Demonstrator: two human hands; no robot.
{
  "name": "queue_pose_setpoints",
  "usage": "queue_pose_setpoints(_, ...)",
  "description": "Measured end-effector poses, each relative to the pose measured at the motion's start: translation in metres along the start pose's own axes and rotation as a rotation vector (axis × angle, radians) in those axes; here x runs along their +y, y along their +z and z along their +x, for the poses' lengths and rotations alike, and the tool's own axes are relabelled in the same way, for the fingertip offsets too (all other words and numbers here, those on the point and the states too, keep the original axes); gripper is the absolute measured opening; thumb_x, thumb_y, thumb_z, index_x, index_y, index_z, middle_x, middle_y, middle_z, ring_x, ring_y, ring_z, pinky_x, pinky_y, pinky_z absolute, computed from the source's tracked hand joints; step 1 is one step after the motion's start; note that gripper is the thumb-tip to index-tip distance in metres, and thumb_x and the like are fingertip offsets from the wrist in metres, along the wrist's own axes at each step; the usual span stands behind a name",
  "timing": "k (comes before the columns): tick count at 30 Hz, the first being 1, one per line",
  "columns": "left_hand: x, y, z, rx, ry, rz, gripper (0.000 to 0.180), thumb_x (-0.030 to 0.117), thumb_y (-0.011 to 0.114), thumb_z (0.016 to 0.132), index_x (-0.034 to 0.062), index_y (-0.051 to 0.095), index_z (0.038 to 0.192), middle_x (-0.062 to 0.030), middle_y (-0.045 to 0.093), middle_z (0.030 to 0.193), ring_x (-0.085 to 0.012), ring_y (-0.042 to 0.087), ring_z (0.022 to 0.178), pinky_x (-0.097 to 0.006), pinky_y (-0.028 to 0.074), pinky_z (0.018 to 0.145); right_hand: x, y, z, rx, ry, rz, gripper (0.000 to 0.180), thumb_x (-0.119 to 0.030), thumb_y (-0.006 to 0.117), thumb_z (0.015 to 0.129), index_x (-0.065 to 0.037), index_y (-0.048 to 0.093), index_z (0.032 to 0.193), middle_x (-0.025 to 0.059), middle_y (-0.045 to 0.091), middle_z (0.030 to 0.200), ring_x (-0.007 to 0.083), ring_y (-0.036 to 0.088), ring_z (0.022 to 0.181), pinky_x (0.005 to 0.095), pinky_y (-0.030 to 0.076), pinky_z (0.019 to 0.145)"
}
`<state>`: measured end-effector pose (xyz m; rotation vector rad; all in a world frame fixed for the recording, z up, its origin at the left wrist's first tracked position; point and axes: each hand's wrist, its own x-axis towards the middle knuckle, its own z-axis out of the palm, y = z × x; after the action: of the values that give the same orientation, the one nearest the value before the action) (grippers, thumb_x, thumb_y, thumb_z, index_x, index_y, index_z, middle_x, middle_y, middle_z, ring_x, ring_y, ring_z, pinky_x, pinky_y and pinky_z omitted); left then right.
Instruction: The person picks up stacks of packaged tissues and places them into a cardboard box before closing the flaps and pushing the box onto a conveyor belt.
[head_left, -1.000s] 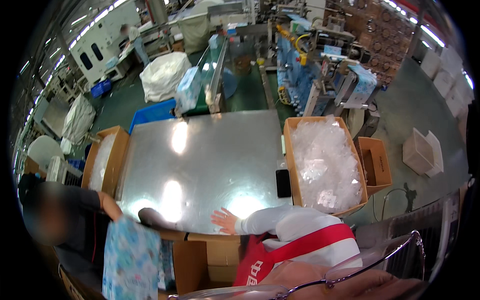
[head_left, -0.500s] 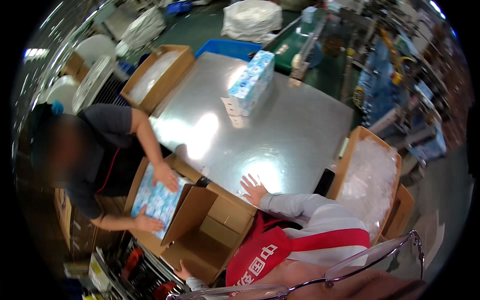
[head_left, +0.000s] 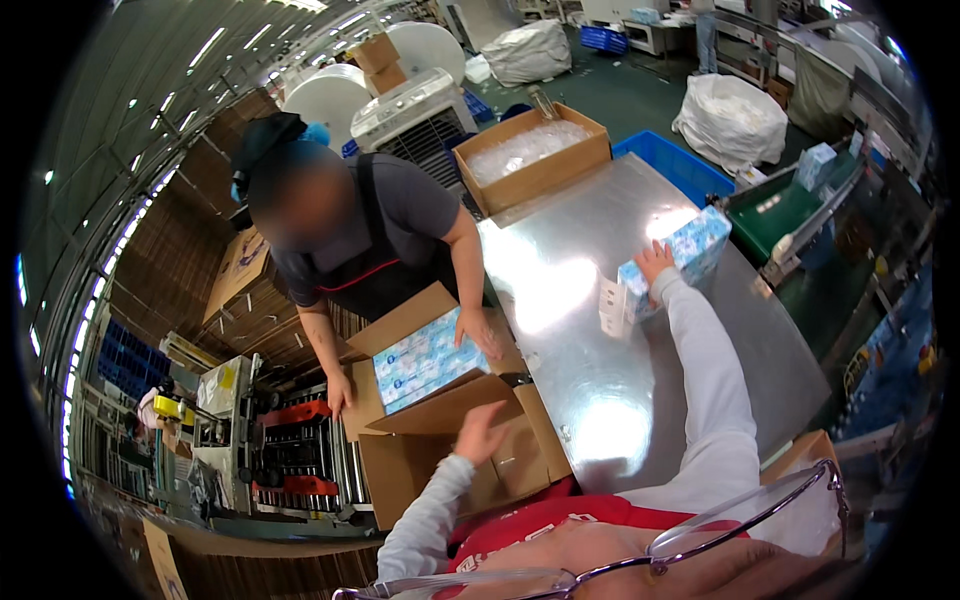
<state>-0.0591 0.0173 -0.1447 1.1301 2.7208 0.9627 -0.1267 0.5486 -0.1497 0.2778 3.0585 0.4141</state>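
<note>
My right hand [head_left: 657, 268] is stretched far across the metal table, fingers spread on the side of a long blue-and-white patterned block of packs [head_left: 703, 240]. A white flap with small holes [head_left: 613, 306] sticks out at the block's near end. Over an open cardboard box [head_left: 545, 428] in front of me, my left hand [head_left: 480, 434] hovers with its fingers apart and holds nothing. Beside it stands another open carton [head_left: 366, 398] filled with similar blue-and-white packs [head_left: 425, 362]. A co-worker's hands [head_left: 478, 330] touch that carton's contents and edge.
The shiny metal table [head_left: 560, 375] lies ahead. At its far side are a carton of clear plastic bags [head_left: 530, 150] and a blue crate [head_left: 680, 165]. A green conveyor [head_left: 765, 218] runs at the right. A roller track [head_left: 300, 445] is at the left.
My right hand has moved from the table's near edge onto the block of packs. My left hand has come up from the box's lower side to above it. The view has swung left.
</note>
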Motion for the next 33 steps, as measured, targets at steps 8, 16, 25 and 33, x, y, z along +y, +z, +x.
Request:
queue_pose_setpoints(8, 0.105, 0.074, 0.071, 0.030, 0.196, 0.187, 0.090, 0.047, 0.077, 0.078, 0.0164, 0.036, 0.153, -0.0236, 0.029, 0.155, -0.0455, 0.030, 0.142, -0.058, 0.025, 0.114, -0.108, 0.016, -0.101, 0.460, -0.596, 0.285, 0.093, -0.072, 0.069, 0.071, -0.025, 0.046, 0.148, 0.0188, 0.045, 0.149, 0.0379, 0.034, 0.144, 0.0690, 0.011, 0.116)
queue_pose_setpoints(16, 0.089, 0.099, 0.080, -0.103, 0.096, 0.275, 0.094, 0.042, 0.072, 0.080, 0.0177, 0.025, 0.158, -0.0356, 0.024, 0.153, -0.0494, 0.035, 0.135, -0.057, 0.026, 0.111, -0.041, 0.025, -0.091, 0.200, 0.327, 1.352, 0.050, -0.044, 0.066, 0.093, -0.006, 0.064, 0.125, 0.0150, 0.071, 0.110, 0.0290, 0.067, 0.099, 0.0390, 0.050, 0.089)
queue_pose_setpoints(25, 0.125, 0.120, 0.177, -0.237, -0.183, 0.141, 0.109, 0.034, 0.086, 0.063, -0.0002, 0.029, 0.150, -0.0298, 0.046, 0.133, -0.0459, 0.047, 0.119, -0.049, 0.039, 0.101, -0.082, 0.133, -0.083, 0.141, 0.645, 1.733, 0.055, -0.050, 0.043, 0.103, -0.002, 0.069, 0.111, 0.0136, 0.069, 0.098, 0.0258, 0.062, 0.094, 0.0376, 0.046, 0.087)
queue_pose_setpoints(33, 0.076, -0.033, 0.075, 0.006, -0.124, -0.517, 0.106, 0.013, 0.087, 0.063, -0.0021, 0.025, 0.148, -0.0171, 0.043, 0.138, -0.0282, 0.046, 0.128, -0.039, 0.039, 0.108, 0.043, -0.008, -0.066, 0.425, 0.251, 0.318, 0.077, -0.036, 0.076, 0.077, -0.009, 0.049, 0.143, 0.0209, 0.044, 0.146, 0.0376, 0.045, 0.133, 0.0492, 0.034, 0.112)
